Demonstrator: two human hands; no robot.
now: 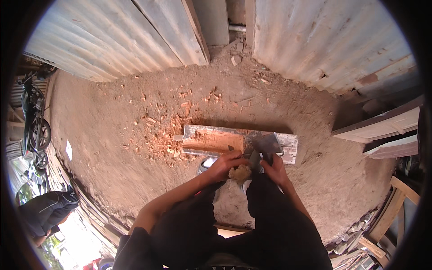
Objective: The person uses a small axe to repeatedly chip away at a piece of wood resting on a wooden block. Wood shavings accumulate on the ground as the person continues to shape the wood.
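Note:
A long wooden beam lies across the ground before me, with a reddish hollow cut into its left part. My left hand is closed around a chisel whose pale handle end looks frayed and spread; a small dark tip shows at the hollow's near edge. My right hand grips a dark, block-headed mallet. Its head is over the beam, right of the hollow. Most of the chisel's shaft is hidden by my left fingers.
Wood chips litter the dirt ground left of and beyond the beam. Corrugated metal sheets stand at the far side. Pale panels lean at right. A motorcycle and another person's dark-clothed body are at left.

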